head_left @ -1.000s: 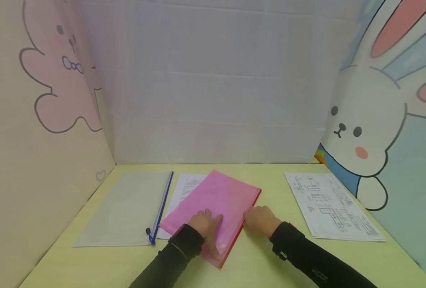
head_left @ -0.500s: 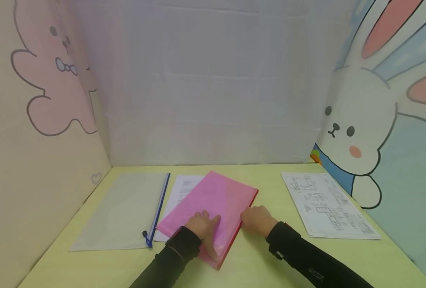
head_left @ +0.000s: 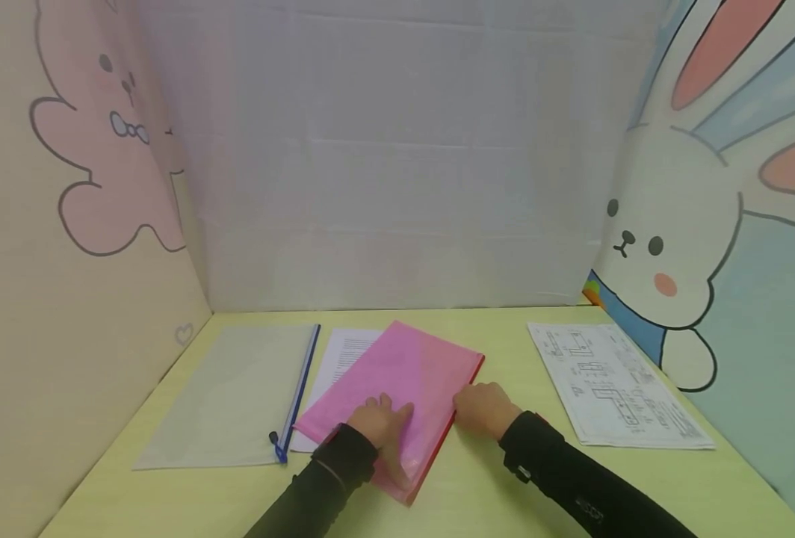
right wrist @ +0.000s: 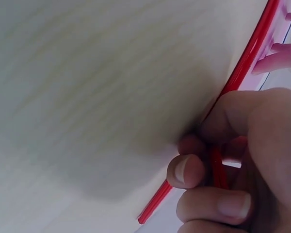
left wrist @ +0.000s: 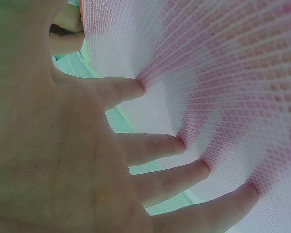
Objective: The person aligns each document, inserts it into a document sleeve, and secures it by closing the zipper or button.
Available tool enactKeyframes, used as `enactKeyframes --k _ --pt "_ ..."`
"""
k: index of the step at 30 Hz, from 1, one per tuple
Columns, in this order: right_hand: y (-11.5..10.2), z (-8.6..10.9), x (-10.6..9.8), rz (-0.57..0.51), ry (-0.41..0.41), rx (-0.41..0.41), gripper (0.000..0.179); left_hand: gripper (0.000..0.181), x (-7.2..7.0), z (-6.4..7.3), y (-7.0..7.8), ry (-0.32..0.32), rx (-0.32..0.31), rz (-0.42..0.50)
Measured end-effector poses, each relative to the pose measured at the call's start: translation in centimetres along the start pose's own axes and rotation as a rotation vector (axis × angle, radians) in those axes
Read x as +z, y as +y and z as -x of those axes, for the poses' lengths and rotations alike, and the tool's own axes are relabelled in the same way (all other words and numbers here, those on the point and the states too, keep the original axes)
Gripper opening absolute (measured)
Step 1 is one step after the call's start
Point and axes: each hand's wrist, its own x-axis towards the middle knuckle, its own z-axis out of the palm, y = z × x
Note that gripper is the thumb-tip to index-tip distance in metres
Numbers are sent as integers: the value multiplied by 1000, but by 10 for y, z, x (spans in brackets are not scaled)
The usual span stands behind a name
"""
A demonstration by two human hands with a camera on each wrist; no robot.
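A pink mesh zipper document bag (head_left: 397, 366) lies slanted at the middle of the table, its red zipper (right wrist: 250, 53) along the right edge. My left hand (head_left: 380, 433) rests on the bag with fingers spread; in the left wrist view the fingertips (left wrist: 203, 167) press into the mesh. At the zipper edge, my right hand (head_left: 483, 409) has its fingers curled. The right wrist view shows it pinching a red zipper pull (right wrist: 217, 167), partly hidden by the fingers.
Left of the pink bag lies a whitish zipper bag (head_left: 229, 396) with a blue zipper (head_left: 303, 373). A printed sheet (head_left: 333, 362) is partly under the pink bag. Sheets with technical drawings (head_left: 613, 388) lie at the right. Walls enclose the table's back and sides.
The head view shifts slightly. Both hands keep their places on the pink bag, and nothing else visibly moves.
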Motion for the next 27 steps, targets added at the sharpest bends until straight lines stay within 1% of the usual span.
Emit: enactKeyframes --k 5,8,14,18,23,27 --pt "3 -4 -1 4 -14 13 17 119 0 -1 0 16 12 -16" --pt "4 -5 -1 -1 -18 10 17 119 1 -1 1 10 11 -18" --pt "6 -8 -1 0 -21 8 18 120 0 -1 0 -2 -5 -6" --pt "8 -11 1 -2 -8 0 18 120 0 -1 0 -13 -22 3" --pt "11 -12 4 -35 -13 21 17 123 0 -1 1 -40 -43 6" --pt "12 -13 3 -44 -13 25 17 122 0 -1 2 -40 -42 8"
